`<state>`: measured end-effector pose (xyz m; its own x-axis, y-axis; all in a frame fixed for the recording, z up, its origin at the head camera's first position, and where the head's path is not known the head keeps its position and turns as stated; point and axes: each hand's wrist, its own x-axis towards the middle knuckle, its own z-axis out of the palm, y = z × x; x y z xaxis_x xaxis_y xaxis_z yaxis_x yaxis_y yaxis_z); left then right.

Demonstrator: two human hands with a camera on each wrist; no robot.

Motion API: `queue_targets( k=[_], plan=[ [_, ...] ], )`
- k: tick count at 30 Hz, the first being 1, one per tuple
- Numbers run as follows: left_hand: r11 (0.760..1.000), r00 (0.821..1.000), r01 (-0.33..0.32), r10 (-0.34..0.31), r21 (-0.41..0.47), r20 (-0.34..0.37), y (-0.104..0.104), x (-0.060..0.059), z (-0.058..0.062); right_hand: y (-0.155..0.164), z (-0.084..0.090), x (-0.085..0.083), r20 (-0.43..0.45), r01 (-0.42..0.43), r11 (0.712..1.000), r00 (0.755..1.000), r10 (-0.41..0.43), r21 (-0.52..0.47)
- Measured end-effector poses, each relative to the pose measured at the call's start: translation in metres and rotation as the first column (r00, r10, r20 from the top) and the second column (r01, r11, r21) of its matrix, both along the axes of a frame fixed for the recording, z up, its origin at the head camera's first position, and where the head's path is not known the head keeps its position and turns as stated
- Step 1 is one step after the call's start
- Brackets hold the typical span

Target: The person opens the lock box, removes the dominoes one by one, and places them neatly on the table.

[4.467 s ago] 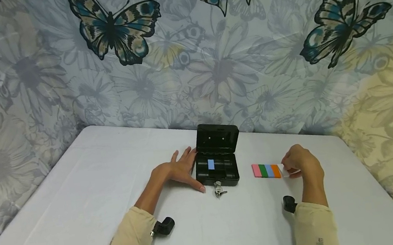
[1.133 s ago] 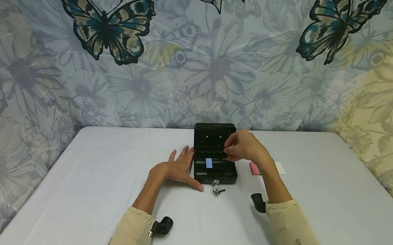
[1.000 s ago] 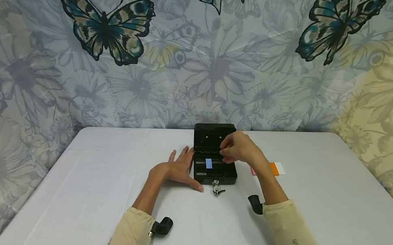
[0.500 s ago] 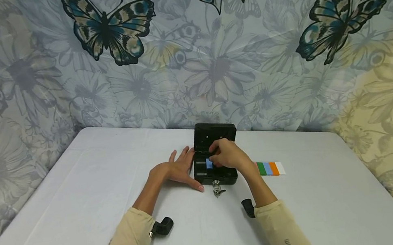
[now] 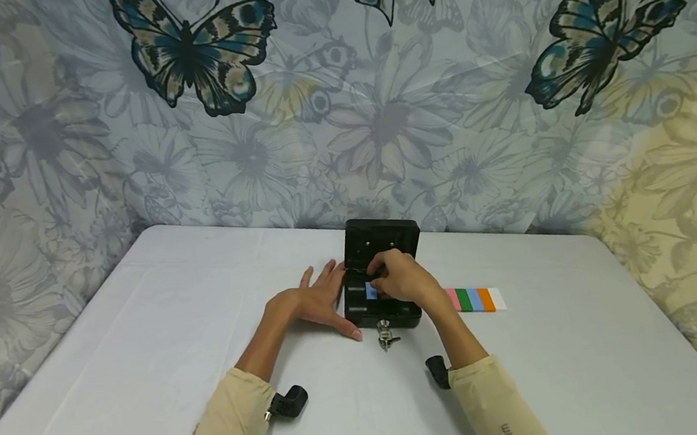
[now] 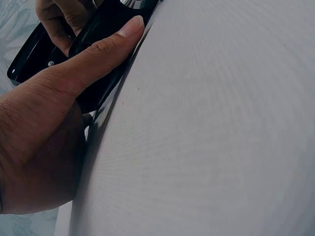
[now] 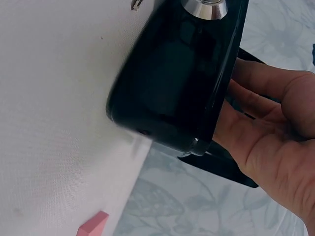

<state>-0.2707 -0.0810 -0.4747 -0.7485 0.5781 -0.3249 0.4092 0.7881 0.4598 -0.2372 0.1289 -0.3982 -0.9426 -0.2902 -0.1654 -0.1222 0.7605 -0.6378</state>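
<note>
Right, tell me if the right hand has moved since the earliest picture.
Yes. The right hand has gone left, from the coloured strips on the table to the open black box, where it now reaches inside.

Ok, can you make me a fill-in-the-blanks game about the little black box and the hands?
1. The black box has its lid ____.
2. The right hand reaches ____ the box.
3. The left hand rests flat on the ____, against the box's side.
4. The strip of coloured sticky notes lies on the box's ____ side.

Missing words: open; into; table; right
</note>
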Motion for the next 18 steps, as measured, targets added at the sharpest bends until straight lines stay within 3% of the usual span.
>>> queue_targets(
  k=[7, 18],
  plan=[
    [1.0, 1.0, -0.007, 0.007, 0.015, 0.015, 0.0013, -0.0007, 0.0003, 0.0013, -0.001, -0.0019, 0.01, 0.025, 0.999, 1.0, -0.024, -0.039],
    [0.999, 1.0, -0.005, 0.005, 0.04, 0.01, -0.0002, -0.0005, -0.0005, 0.0002, -0.0024, -0.0032, -0.037, 0.038, 0.999, 0.999, -0.037, 0.028]
  ],
)
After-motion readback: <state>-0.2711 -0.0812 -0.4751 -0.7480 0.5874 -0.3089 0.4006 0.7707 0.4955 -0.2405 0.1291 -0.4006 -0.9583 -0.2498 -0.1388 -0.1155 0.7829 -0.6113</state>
